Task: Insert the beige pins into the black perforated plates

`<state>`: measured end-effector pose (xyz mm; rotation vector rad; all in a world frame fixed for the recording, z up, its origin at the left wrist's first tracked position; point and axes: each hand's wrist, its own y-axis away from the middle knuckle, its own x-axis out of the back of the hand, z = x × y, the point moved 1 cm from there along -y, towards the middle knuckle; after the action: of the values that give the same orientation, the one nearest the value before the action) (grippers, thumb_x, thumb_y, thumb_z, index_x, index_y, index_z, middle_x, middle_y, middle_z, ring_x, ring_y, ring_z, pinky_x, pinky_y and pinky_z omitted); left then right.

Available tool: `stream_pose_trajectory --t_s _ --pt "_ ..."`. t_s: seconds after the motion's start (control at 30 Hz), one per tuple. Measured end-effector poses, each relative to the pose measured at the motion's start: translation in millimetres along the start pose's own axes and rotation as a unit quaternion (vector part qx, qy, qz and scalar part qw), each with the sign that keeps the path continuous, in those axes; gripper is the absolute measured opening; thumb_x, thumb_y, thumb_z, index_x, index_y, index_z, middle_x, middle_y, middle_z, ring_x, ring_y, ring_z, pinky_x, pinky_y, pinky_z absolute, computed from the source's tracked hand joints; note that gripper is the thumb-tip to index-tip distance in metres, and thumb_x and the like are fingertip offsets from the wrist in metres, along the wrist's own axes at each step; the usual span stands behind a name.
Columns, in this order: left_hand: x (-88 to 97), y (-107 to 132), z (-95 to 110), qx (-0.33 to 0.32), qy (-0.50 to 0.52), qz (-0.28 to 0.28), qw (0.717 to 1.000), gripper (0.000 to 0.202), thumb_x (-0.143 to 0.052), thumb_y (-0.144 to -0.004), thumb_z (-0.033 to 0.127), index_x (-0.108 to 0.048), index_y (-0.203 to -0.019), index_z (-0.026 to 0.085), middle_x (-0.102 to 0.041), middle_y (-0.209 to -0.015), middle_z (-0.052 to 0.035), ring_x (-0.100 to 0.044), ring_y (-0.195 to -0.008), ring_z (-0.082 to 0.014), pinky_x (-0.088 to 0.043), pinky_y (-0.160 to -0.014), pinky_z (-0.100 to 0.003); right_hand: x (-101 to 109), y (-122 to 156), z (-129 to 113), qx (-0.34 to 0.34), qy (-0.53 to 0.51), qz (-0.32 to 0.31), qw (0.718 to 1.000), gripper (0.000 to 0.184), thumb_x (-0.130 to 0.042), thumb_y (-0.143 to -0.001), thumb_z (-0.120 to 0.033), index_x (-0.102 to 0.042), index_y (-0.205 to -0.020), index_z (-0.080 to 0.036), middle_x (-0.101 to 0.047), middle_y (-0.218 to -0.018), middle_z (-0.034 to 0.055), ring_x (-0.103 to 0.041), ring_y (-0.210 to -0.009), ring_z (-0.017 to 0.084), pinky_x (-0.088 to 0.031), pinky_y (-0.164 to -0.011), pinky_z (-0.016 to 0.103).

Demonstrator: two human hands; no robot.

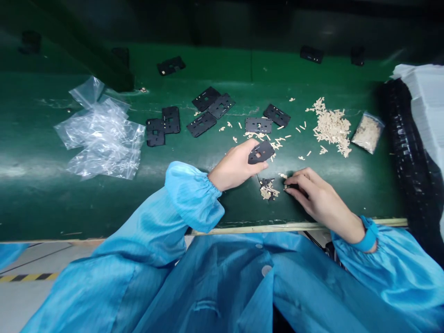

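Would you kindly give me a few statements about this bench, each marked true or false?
The left hand holds a black plate: true.
The right hand holds a plastic bag: false; it pinches a small dark piece.
Clear plastic bags lie to the left of both hands: true.
The cream pieces lie on a blue mat: false; they lie on a green bench.
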<state>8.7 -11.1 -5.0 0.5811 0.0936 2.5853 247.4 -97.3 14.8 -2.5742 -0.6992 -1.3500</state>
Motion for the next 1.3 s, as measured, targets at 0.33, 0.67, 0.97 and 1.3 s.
stream_pose_trajectory --t_s 0.33,0.67,0.97,1.3 --pt "0.2 1.0 2.3 0.006 0.015 -0.004 1.0 0.022 -0.073 -0.083 0.028 -0.057 -0.096 0.02 -0.068 -0.091 -0.0021 -0.065 -0.081 -0.0176 -0.049 -0.07 -0.03 6.3 -14.3 -5.4 0.007 -0.037 0.006 0.999 0.008 -0.045 -0.105 -0.021 -0.052 -0.101 -0.023 -0.057 -0.102 0.0091 -0.059 -0.091 0.023 -0.049 -0.082 0.038" --pt "6.0 -4.9 3.7 0.032 0.14 0.115 0.983 0.03 -0.078 -0.08 0.035 -0.059 -0.097 0.018 -0.065 -0.079 0.0012 -0.056 -0.063 -0.0108 -0.048 -0.061 -0.025 15.5 -105.4 -14.8 0.081 -0.021 0.063 0.994 0.009 -0.046 -0.104 -0.023 -0.05 -0.095 -0.022 -0.062 -0.086 0.0055 -0.057 -0.075 0.02 -0.043 -0.07 0.033" --pt "8.7 -3.9 6.1 0.068 0.236 0.146 0.958 0.027 -0.078 -0.08 0.031 -0.056 -0.092 0.019 -0.057 -0.07 0.0046 -0.046 -0.051 -0.0065 -0.042 -0.05 -0.023 -2.5 -101.1 -13.2 -0.068 -0.298 0.136 0.943 0.022 -0.062 -0.098 -0.041 -0.06 -0.108 -0.022 -0.065 -0.08 0.0009 -0.055 -0.057 0.012 -0.043 -0.052 0.027" --pt "3.5 -2.2 3.8 0.048 0.141 0.2 0.968 0.025 -0.075 -0.081 0.029 -0.056 -0.092 0.02 -0.065 -0.08 0.0011 -0.061 -0.072 -0.0131 -0.052 -0.069 -0.027 -14.7 -104.5 -16.0 -0.095 -0.37 0.145 0.913 0.025 -0.076 -0.086 -0.041 -0.064 -0.081 -0.019 -0.056 -0.062 -0.0035 -0.048 -0.051 0.009 -0.037 -0.046 0.024"
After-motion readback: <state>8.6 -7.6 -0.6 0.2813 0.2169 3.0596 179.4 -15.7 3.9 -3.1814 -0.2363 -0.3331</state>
